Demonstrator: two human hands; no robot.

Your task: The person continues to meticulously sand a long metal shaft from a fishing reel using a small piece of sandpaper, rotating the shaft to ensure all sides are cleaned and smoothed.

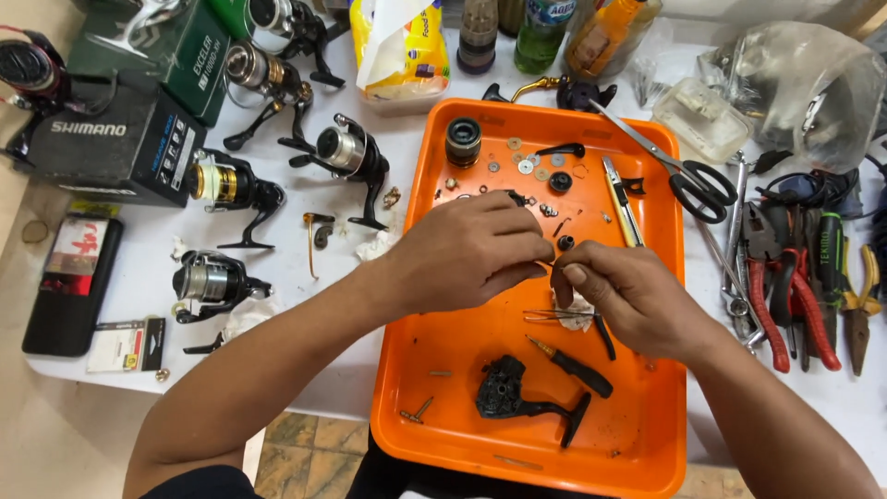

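Left hand (467,251): it is over the middle of the orange tray (647,444). Its grip is narrow, pinched on a tiny dark part (547,265) that is too small to tell.
Right hand (624,298): it meets the left hand fingertip to fingertip over the tray. Its grip is narrow too, pinched on the same tiny part, with a bit of white cloth (579,312) under the fingers.
Orange tray: it sits on the white counter (305,277), right in front of the person.
Back of the tray: a black spool (463,141), small round washers (524,164) and other little bits lie spread out.
Front of the tray: a black reel body (517,395) with its foot, a small screwdriver (571,366) and loose screws (419,409).
Middle of the tray: thin tweezers (552,316) lie under the right hand.
Clear tub (700,120): it stands behind the tray by the scissors (679,166); I cannot tell what is in it.
Left of the tray: fishing reels (346,157) stand on the counter, near dark boxes (115,139).
Right of the tray: pliers with red handles (776,296) lie in a row with other tools.
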